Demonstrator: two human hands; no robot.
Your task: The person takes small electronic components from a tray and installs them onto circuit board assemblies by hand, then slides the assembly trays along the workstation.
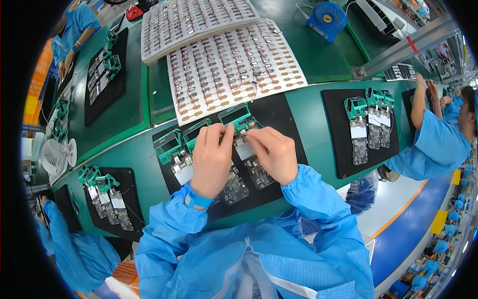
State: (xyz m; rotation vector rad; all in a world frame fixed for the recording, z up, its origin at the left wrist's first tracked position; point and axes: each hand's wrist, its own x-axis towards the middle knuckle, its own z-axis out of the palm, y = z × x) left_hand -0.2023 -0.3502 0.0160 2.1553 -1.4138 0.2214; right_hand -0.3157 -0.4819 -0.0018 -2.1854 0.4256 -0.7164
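Note:
Over the black mat [283,112], my left hand [212,160] bends down with its thumb and fingertips closed beside the rightmost green plastic bracket [235,113]; what they grip is hidden. My right hand [277,155] pinches at the top of the circuit board [260,173] joined to that bracket, near a small metal part; the thing in its fingertips is too small to name. A middle circuit board [236,188] lies partly under my left hand, with its green bracket [195,133] above. Left of it rests another board with a white label [184,174] and a green bracket [168,144].
A white foam tray [234,70] of small wired parts lies beyond the mat, with a second tray [194,25] overlapping it. A blue fan [326,20] stands far right. More boards [368,122] lie on a mat at right, beside a co-worker in blue [433,144].

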